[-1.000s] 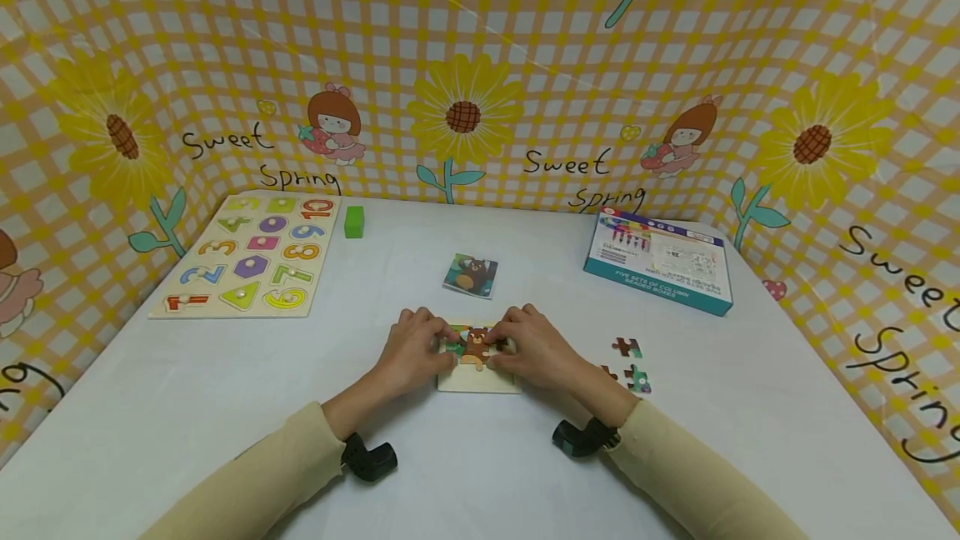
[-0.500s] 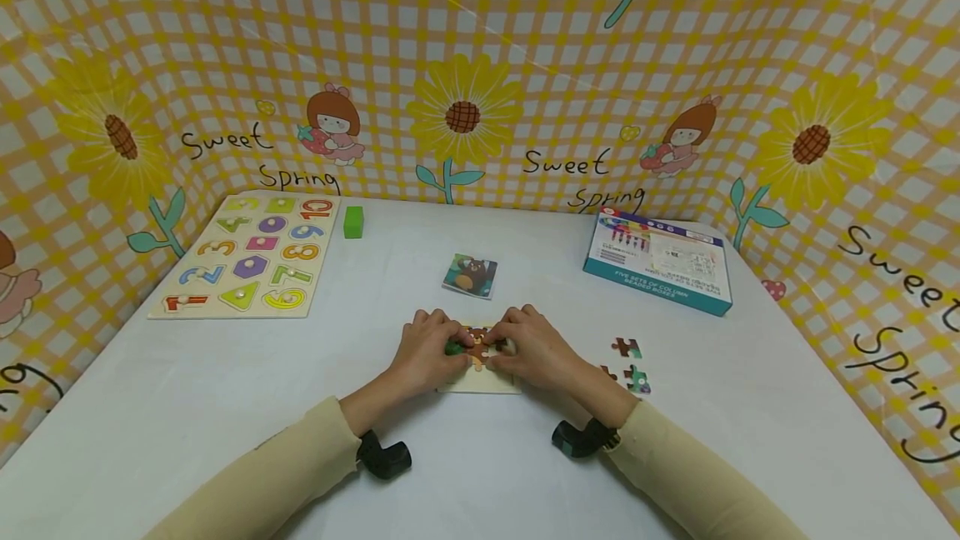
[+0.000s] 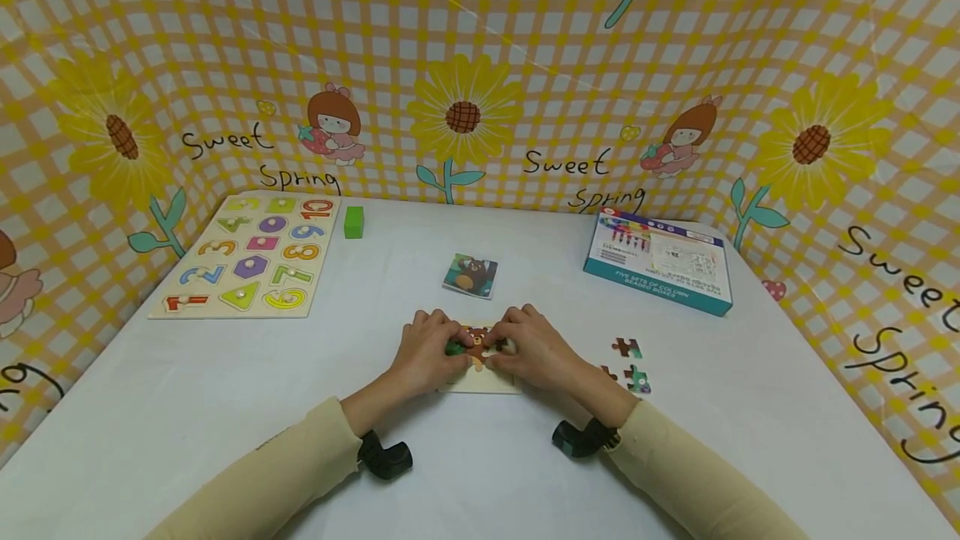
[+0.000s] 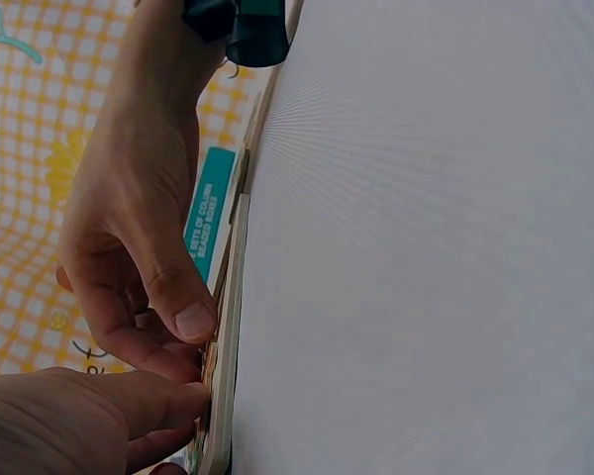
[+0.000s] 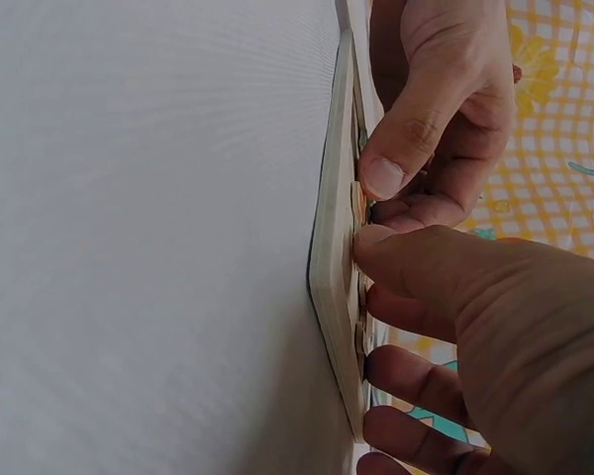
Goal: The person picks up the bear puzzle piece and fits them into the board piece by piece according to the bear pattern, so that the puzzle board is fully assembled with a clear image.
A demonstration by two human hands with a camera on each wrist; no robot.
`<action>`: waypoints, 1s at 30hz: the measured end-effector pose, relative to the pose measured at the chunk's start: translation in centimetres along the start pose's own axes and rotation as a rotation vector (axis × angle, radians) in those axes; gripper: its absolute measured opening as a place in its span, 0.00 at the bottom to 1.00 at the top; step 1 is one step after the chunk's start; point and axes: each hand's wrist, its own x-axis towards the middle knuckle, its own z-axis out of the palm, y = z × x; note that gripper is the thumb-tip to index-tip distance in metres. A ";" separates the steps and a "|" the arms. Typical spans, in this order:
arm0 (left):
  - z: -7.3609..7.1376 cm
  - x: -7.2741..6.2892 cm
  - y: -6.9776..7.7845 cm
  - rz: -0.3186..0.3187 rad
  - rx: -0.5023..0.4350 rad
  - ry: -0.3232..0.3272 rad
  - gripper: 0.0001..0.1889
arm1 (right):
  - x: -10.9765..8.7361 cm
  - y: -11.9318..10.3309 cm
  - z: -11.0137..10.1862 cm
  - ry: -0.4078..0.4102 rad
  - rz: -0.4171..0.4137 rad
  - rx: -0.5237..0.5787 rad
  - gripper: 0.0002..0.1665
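A small wooden jigsaw board point(image 3: 480, 384) with a brown bear picture point(image 3: 477, 340) lies in front of me, its lower strip showing pale wood. My left hand point(image 3: 431, 348) pinches a puzzle piece at the picture's left side between thumb and fingers. From the right, my right hand point(image 3: 536, 346) holds a piece in the same way, thumb low and index finger high. The two hands nearly meet over the bear. In the right wrist view, pieces sit slightly raised above the board point(image 5: 327, 252) beside my thumb. The fingers hide much of the picture.
Loose jigsaw pieces point(image 3: 637, 379) lie right of my right hand. Beyond the board is a square bear card point(image 3: 471, 276). A number-and-shape board point(image 3: 251, 265) and a green block point(image 3: 354, 222) stand at left, a bead box point(image 3: 660, 261) at back right.
My left hand has moved right and inward over the board, closer to the bear's middle. My right hand has stayed nearly in place.
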 end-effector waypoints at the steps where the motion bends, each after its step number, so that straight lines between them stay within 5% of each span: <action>1: 0.0 0.0 0.0 0.000 -0.004 -0.001 0.07 | 0.0 0.0 0.0 0.001 0.002 0.000 0.10; 13: 0.2 0.0 -0.2 0.005 0.001 0.008 0.07 | -0.8 0.3 -1.4 0.031 -0.013 0.038 0.12; 30: 0.3 -0.1 -0.2 -0.012 -0.013 0.009 0.08 | -6.7 7.6 -6.4 0.085 0.247 0.055 0.15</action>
